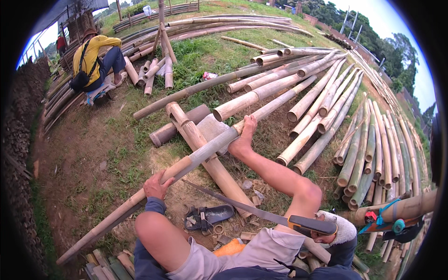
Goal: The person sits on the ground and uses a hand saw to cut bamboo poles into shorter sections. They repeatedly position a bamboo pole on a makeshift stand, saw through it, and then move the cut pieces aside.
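Note:
My left hand [157,184] is bare and wraps around a long bamboo pole [210,148], which slants from the lower left up to the right. In a pale knitted glove, my right hand [337,227] grips the black and yellow handle of a handsaw [242,206]. The saw's long blade points left, its tip close to the pole just right of my left hand. Whether the tip touches the pole I cannot tell. My bare foot [241,140] presses on the pole further up. A thicker notched bamboo piece [223,179] lies crosswise beneath the pole.
Below lie a black sandal [214,214] and bamboo offcuts [105,263]. Bamboo poles are stacked on the right [385,140] and ahead [261,95]. A thick bamboo log [179,125] and a pale block [210,130] sit nearby. A person in yellow [95,56] sits at far left.

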Tool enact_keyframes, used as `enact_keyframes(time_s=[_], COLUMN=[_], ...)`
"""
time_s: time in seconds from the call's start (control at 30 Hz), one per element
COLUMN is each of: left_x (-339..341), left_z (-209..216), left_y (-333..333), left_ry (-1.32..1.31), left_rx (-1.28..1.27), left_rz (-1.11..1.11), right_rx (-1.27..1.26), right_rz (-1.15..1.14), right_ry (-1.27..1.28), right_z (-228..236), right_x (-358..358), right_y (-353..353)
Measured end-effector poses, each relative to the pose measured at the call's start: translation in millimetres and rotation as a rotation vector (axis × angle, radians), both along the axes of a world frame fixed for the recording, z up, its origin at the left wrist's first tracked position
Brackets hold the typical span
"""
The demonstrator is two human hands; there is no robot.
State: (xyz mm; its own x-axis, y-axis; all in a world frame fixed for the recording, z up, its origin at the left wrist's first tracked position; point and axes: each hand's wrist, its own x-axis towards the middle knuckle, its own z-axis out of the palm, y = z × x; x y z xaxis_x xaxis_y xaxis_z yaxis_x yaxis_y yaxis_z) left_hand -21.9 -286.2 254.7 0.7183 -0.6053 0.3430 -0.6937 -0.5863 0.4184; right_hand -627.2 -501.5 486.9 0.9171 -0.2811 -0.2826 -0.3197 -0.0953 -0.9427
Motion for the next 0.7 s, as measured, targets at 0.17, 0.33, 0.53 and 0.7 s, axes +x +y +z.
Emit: enact_keyframes(time_s=[0.17, 0.33, 0.53, 0.7], left_x=[-2, -5, 0, 2], left_z=[-5, 2, -1, -7], left_y=[-6, -10, -11, -6], left_ry=[-0.084, 0.023, 0.048, -0.006], left_rx=[-0.016, 0.032, 0.085, 0.099], left_rz=[-0.014, 0.017, 0.021, 0.009], right_rx=[0.187, -0.024, -0.36, 0.121], right_rz=[-0.111, -0.322, -0.372, -0.307], right_ry=[-0.271, -0.24, -0.415, -0.34], right_z=[-23, -95, -152, -162], right_x=[64, 228, 295, 293], right_y=[2, 53, 68, 74])
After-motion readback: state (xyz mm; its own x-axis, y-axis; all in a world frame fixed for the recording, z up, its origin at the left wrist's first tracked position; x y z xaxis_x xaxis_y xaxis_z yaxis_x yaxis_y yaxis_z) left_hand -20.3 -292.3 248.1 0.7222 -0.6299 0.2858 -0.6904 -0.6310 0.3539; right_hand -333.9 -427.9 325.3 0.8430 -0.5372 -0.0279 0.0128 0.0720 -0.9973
